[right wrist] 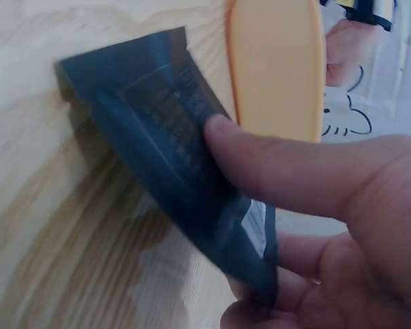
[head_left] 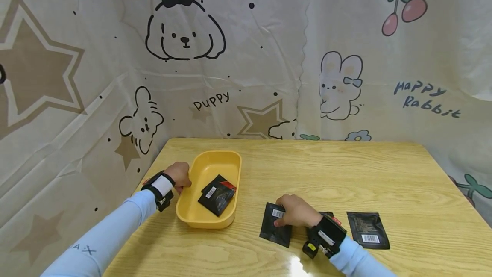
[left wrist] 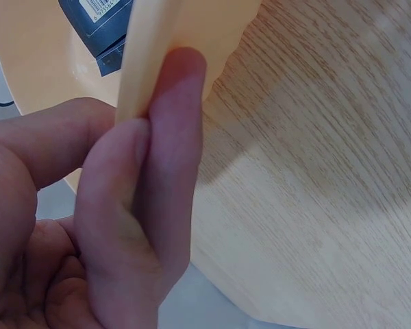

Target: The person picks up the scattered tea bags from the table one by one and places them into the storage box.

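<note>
My left hand point(head_left: 178, 175) pinches the left rim of a yellow plastic tub point(head_left: 182, 208), thumb and fingers on both sides of its wall in the left wrist view. Inside the tub lie black packets point(head_left: 216, 198) with a barcode label and a red patch, partly overlapping. To the right of the tub, my right hand point(head_left: 296, 212) grips a black sachet point(right wrist: 157, 130) between thumb and fingers. In the right wrist view the sachet is tilted, with its far end over the wood. Another black packet point(head_left: 326, 214) is mostly hidden behind my right hand and wrist.
One more black packet point(head_left: 368, 230), barcode facing up, lies flat on the wooden table point(head_left: 326, 166) right of my right wrist. A patterned cloth point(head_left: 261, 67) hangs behind the table and along its left side.
</note>
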`<state>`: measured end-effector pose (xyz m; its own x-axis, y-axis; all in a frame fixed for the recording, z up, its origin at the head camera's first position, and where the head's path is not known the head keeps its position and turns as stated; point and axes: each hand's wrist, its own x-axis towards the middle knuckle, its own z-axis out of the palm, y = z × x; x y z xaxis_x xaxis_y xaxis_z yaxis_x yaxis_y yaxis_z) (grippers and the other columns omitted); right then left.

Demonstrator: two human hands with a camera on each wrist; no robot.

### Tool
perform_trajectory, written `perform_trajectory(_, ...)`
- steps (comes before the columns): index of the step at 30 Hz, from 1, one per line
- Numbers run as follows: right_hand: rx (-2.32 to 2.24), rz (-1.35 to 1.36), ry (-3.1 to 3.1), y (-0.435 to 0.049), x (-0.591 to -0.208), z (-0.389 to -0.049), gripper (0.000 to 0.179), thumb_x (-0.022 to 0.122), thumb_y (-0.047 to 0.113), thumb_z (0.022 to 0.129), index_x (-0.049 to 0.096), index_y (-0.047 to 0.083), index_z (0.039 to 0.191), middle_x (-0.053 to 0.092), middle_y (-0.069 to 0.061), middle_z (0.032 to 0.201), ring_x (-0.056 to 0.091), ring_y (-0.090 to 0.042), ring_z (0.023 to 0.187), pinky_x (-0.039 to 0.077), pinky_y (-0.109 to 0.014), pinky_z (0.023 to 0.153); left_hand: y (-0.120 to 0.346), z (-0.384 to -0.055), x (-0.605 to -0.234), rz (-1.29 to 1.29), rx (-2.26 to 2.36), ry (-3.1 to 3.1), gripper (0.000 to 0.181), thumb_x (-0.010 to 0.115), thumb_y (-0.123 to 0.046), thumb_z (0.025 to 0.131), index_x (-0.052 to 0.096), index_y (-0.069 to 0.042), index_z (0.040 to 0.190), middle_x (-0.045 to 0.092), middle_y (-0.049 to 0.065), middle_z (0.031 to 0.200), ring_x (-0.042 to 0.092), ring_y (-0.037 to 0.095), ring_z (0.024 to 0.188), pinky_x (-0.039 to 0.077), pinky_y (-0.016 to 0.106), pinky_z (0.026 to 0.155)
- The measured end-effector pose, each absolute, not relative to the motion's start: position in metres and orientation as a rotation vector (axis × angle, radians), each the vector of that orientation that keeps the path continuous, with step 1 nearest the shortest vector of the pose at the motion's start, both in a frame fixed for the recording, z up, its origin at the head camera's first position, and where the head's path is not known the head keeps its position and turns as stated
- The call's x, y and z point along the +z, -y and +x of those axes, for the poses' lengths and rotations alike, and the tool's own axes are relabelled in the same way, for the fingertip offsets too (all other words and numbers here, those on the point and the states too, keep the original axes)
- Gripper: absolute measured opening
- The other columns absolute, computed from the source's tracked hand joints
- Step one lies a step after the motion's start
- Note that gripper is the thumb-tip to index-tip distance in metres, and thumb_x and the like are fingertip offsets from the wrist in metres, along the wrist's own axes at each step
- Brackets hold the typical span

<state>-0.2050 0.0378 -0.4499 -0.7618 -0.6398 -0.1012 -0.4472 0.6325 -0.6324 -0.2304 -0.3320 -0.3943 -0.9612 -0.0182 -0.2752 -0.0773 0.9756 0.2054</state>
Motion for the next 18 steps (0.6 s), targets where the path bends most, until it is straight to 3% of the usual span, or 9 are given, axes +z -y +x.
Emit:
perform_trajectory(5, -1.038, -0.911, -2.376, -0.043, -0.453, -0.212, 0.007, 0.076, 0.009, 0.081, 0.07, 0.007, 0.083, 0.059, 0.003, 0.07, 0.049, -0.011, 0.059, 0.04, -0.025, 0.055, 0.332, -0.231, -0.394, -0.07, 0.298, -2.853, 0.009, 0.065, 0.0, 0.076, 0.057, 0.0, 0.072, 0.059, 0.007, 0.06, 0.059, 0.013, 0.043, 0.058, 0.03, 0.053)
perform_trajectory(10, -1.157, -0.849, -2.324, -0.045, -0.452, -0.217, 0.006, 0.075, 0.009, 0.082, 0.07, 0.006, 0.081, 0.062, 0.002, 0.07, 0.05, -0.01, 0.06, 0.041, -0.023, 0.055, 0.332, -0.231, -0.393, -0.052, 0.303, -2.858, 0.01, 0.065, 0.0, 0.076, 0.056, -0.001, 0.071, 0.058, 0.007, 0.059, 0.058, 0.013, 0.043, 0.057, 0.029, 0.051)
perform_trajectory(18, -1.447, -0.635, -2.212, -0.051, -0.446, -0.231, 0.013, 0.066, 0.01, 0.091, 0.071, -0.002, 0.091, 0.07, -0.005, 0.075, 0.058, -0.01, 0.064, 0.04, -0.023, 0.059, 0.332, -0.232, -0.395, -0.074, 0.307, -2.839, 0.011, 0.066, 0.0, 0.078, 0.056, -0.001, 0.074, 0.058, 0.007, 0.062, 0.059, 0.014, 0.044, 0.057, 0.03, 0.052)
